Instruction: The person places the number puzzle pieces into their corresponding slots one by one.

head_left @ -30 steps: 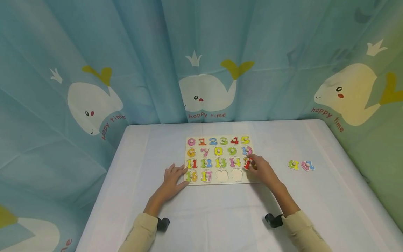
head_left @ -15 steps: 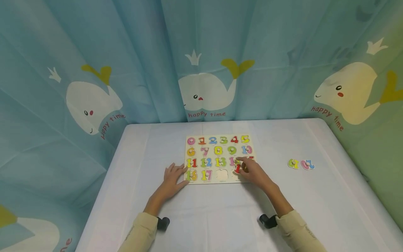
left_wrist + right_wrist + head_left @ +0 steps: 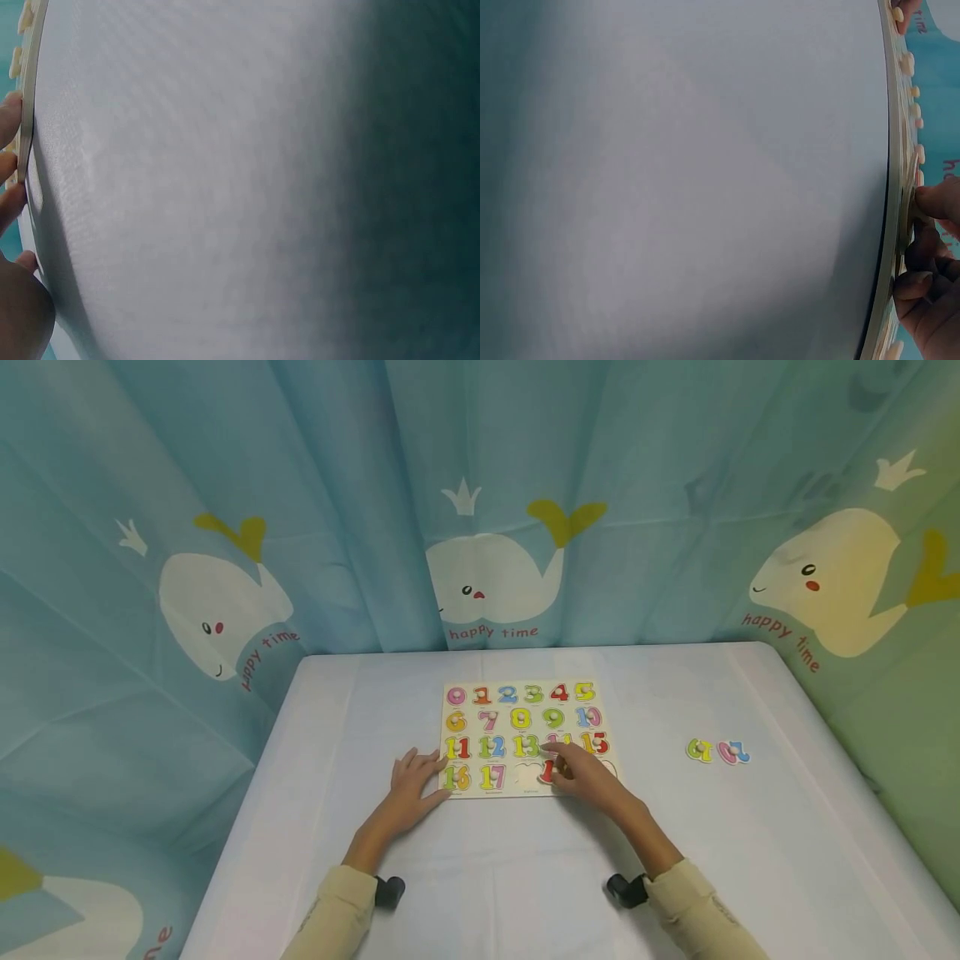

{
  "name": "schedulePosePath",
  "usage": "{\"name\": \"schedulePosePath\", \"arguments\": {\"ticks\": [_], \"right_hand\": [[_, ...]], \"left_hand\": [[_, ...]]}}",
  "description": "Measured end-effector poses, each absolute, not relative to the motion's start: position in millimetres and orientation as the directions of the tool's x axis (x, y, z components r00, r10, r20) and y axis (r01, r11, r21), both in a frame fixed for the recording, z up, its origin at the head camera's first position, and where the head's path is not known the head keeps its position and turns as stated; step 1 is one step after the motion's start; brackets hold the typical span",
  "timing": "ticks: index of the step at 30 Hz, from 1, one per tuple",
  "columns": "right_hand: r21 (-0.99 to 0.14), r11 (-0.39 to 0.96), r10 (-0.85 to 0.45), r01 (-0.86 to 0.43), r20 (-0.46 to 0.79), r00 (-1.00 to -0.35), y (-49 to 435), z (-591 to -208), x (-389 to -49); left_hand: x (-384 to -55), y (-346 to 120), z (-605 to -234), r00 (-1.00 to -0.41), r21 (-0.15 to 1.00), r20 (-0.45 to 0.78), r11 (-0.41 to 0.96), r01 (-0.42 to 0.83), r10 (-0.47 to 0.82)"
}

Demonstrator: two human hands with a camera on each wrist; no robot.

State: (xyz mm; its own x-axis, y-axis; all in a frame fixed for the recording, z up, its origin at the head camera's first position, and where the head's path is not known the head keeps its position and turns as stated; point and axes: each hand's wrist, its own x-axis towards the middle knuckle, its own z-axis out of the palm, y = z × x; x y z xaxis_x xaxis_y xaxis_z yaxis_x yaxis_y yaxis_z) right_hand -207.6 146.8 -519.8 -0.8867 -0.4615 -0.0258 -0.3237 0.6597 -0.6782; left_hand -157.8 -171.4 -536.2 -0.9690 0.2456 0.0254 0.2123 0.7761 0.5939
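A wooden number puzzle board (image 3: 512, 787) lies on the white table, with knobbed number pieces set in most of its recesses. My left hand (image 3: 408, 789) rests on the board's left edge, fingers spread and relaxed; the left wrist view shows fingertips (image 3: 9, 120) at that edge. Between thumb and fingers my right hand (image 3: 588, 778) pinches a red number piece (image 3: 546, 772) over the bottom row. Its left digit reads 1, and the rest is hidden by the fingers. The right wrist view catches the piece edge-on, close over the board, under the right hand (image 3: 934, 277).
Two loose number pieces lie upside down to the right of the board, one yellow and green (image 3: 699, 751), one pink and blue (image 3: 733, 752). A light blue curtain (image 3: 360, 527) with whale prints hangs behind the table (image 3: 480, 877).
My right hand has moved left along the board with the red piece, from over the 15 at the right edge to the middle of the bottom row. The left hand has stayed put.
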Motion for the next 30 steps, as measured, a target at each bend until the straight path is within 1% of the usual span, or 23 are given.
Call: {"name": "schedulePosePath", "arguments": {"ticks": [6, 11, 15, 22, 30], "right_hand": [[-0.66, 0.675, -0.469, -0.33, -0.038, -0.882, 141.7, -519.8, -206.1], [-0.659, 0.657, -0.495, -0.365, -0.012, -0.869, 137.2, -518.9, -204.6], [-0.662, 0.66, -0.492, -0.355, -0.025, -0.87, 132.1, -518.3, -203.9], [-0.635, 0.702, -0.461, -0.323, -0.059, -0.885, 124.5, -517.9, -204.0], [-0.632, 0.671, -0.514, -0.387, -0.02, -0.857, 119.6, -517.7, -204.4]], "left_hand": [[-158.1, -171.1, -536.4, -0.968, 0.587, 0.027, 0.779, 0.219, 0.251], [-158.6, -171.7, -536.4, -0.967, 0.59, 0.025, 0.777, 0.218, 0.252], [-158.9, -171.8, -536.3, -0.967, 0.591, 0.022, 0.778, 0.216, 0.252], [-158.5, -172.0, -536.8, -0.967, 0.587, 0.026, 0.779, 0.22, 0.253], [-159.3, -172.3, -536.0, -0.967, 0.591, 0.024, 0.777, 0.218, 0.253]]}}
